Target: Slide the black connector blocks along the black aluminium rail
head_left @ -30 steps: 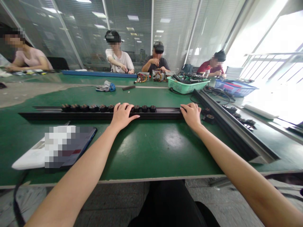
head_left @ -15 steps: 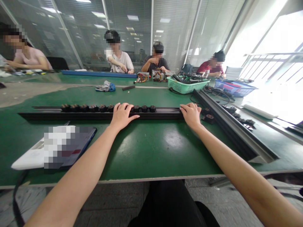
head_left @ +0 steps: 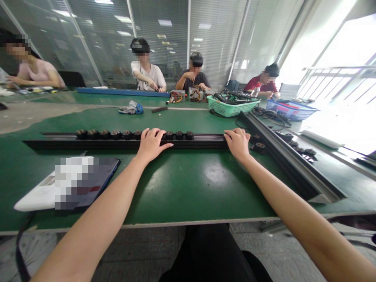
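Note:
A long black channel rail (head_left: 199, 144) lies crosswise on the green table. Several round black socket-like pieces (head_left: 105, 134) with coppery metal parts sit in a row along it. My left hand (head_left: 150, 144) grips the rail near its middle, fingers over the far side and thumb along the near wall; it hides part of the row. At the rail's right end, my right hand (head_left: 238, 144) is closed around the edge, its fingertips bent over the top. What lies under both palms is hidden.
A second black rail (head_left: 293, 160) runs diagonally at right, with loose black pieces (head_left: 258, 146) beside it. A phone-like dark slab (head_left: 107, 176) and white device lie front left. Farther back are a green basket (head_left: 232, 107), a blue basket (head_left: 293, 111), gloves (head_left: 131, 107) and several seated people.

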